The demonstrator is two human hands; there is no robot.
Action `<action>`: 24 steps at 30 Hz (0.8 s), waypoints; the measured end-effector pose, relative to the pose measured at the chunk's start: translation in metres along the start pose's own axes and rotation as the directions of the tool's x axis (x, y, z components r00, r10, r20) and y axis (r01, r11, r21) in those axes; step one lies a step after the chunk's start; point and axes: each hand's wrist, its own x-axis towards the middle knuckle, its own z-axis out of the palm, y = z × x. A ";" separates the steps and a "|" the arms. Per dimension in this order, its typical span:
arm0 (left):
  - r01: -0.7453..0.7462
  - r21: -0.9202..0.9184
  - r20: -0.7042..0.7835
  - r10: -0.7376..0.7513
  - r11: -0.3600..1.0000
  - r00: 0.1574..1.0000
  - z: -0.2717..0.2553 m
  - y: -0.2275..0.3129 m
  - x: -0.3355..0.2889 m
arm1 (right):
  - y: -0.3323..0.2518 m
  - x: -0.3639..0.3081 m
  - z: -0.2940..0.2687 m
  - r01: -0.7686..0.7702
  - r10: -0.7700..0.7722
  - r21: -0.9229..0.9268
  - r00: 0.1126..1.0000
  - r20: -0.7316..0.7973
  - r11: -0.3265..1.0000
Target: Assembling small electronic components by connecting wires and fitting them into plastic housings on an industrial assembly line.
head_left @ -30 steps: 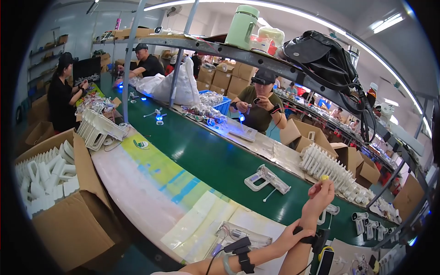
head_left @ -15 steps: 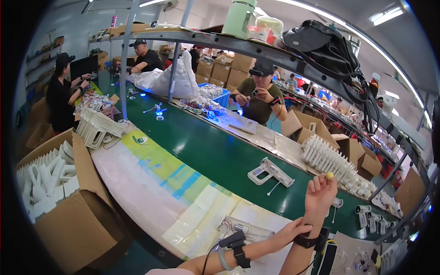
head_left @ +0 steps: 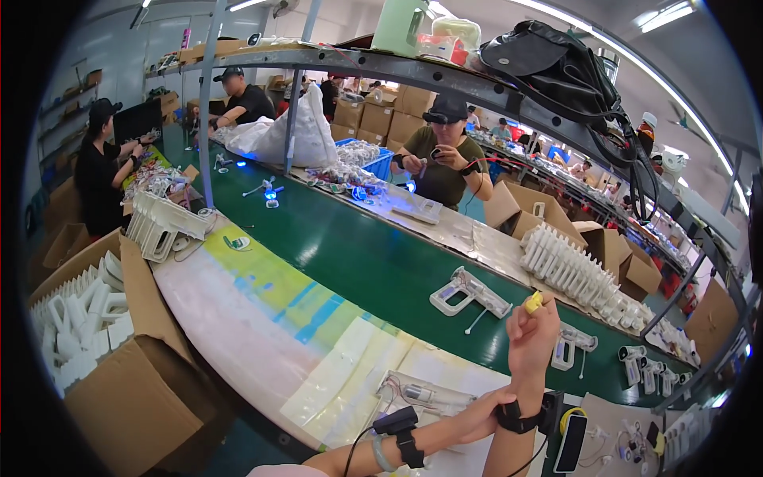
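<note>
My right hand (head_left: 531, 342) is raised over the near edge of the green belt, its fingers curled. A small yellow piece (head_left: 534, 302) shows at its fingertips; whether it is held or covers a finger I cannot tell. My left hand (head_left: 489, 412) reaches across and is closed around the black wrist strap (head_left: 518, 420) on my right forearm. Below my left hand lies an opened white gun-shaped housing (head_left: 425, 391) with wires and a clear tube, partly hidden by that arm. Beyond my right hand, another white gun-shaped housing (head_left: 469, 292) rests on the belt.
A carton (head_left: 131, 389) of white housings stands at left. More housings (head_left: 568, 262) line the belt's far side. A phone-like black device (head_left: 570, 444) lies at lower right. Above runs a metal shelf (head_left: 373, 62) with a black bag (head_left: 548, 67). A co-worker (head_left: 447, 155) sits opposite.
My right hand has shifted left and turned, uncovering a white housing on the belt behind it. My left hand has moved slightly left with it, still at the wrist strap.
</note>
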 end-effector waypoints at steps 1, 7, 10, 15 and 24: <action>0.013 -0.002 0.002 -0.013 1.000 1.000 0.003 -0.002 0.001 | 0.000 0.001 -0.004 0.004 -0.004 -0.003 1.000 -0.012 1.000; -0.469 0.830 0.127 0.718 0.301 0.685 -0.001 0.003 -0.007 | 0.014 0.034 -0.045 -0.117 0.171 0.427 0.981 -0.090 0.896; -0.430 0.872 0.473 0.628 -0.233 0.618 0.035 0.035 -0.026 | 0.011 0.036 -0.036 -0.169 0.230 0.410 0.968 -0.104 0.896; -0.426 0.825 0.566 0.527 -0.372 0.635 0.040 0.041 -0.028 | 0.012 0.028 -0.028 -0.125 0.213 0.332 0.946 -0.244 0.935; -0.293 0.954 0.288 0.482 -0.067 0.828 0.050 0.064 -0.042 | 0.028 0.014 -0.021 -0.107 0.150 0.167 0.951 -0.271 0.980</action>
